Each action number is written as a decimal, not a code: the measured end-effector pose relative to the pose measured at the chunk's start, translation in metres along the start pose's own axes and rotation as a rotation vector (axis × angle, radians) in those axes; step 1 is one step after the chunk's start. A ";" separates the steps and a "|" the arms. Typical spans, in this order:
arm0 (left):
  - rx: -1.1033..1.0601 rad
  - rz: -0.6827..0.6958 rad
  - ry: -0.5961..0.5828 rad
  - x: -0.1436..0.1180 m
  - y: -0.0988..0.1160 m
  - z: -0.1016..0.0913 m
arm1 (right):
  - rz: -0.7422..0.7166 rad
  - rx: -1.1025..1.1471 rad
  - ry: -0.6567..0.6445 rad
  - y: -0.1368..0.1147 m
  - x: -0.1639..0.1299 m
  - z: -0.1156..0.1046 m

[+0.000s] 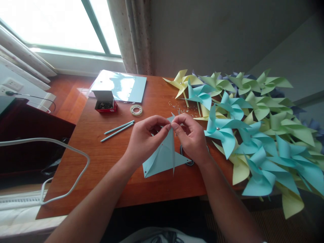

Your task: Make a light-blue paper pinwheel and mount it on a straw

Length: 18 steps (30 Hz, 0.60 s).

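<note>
Hands at frame centre | left hand (145,138) and right hand (192,136) both pinch blue paper (163,156) | pinwheels (253,135) piled right

Both forearms bare, no sleeves; left hand (144,140), right hand (193,138) ungloved, ringless.

window (58,23) blown out – daylight from upper left | edges bowed, corners dark

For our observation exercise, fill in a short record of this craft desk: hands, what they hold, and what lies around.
left hand: pinches blue sheet's corner
right hand: pinches same corner
blue sheet: cut, partly folded, resting on desk
pinwheels: pile at right, blue, green and yellow
sticks: two, left of hands
tape roll: beyond sticks
red box: open, by the paper stack
</note>
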<state>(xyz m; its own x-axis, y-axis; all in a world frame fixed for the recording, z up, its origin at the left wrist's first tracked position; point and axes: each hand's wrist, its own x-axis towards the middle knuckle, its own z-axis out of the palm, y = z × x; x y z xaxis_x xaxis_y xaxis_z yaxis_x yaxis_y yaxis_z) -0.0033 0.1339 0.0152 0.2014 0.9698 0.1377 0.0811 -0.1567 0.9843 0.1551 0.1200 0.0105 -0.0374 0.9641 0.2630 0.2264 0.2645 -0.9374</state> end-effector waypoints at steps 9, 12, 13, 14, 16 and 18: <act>0.006 -0.016 0.027 0.000 0.000 -0.001 | 0.094 -0.173 0.138 -0.002 -0.008 -0.022; 0.002 -0.027 0.038 0.001 0.003 -0.002 | 0.076 -0.567 0.110 -0.004 -0.030 -0.040; 0.000 -0.029 0.039 0.000 0.003 -0.002 | 0.083 -0.669 0.098 -0.004 -0.039 -0.045; 0.000 -0.030 0.038 0.000 0.004 -0.002 | 0.094 -0.747 0.100 -0.002 -0.047 -0.048; -0.002 -0.027 0.030 0.000 0.004 -0.002 | 0.122 -0.863 0.080 0.001 -0.062 -0.052; -0.005 -0.019 0.019 -0.001 0.003 -0.003 | 0.140 -0.941 0.049 0.005 -0.071 -0.051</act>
<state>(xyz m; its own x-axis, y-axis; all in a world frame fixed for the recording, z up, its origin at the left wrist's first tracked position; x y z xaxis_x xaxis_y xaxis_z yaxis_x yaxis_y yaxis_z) -0.0059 0.1330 0.0182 0.1813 0.9759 0.1213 0.0795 -0.1375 0.9873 0.2083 0.0515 -0.0015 0.0851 0.9778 0.1916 0.9171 -0.0017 -0.3986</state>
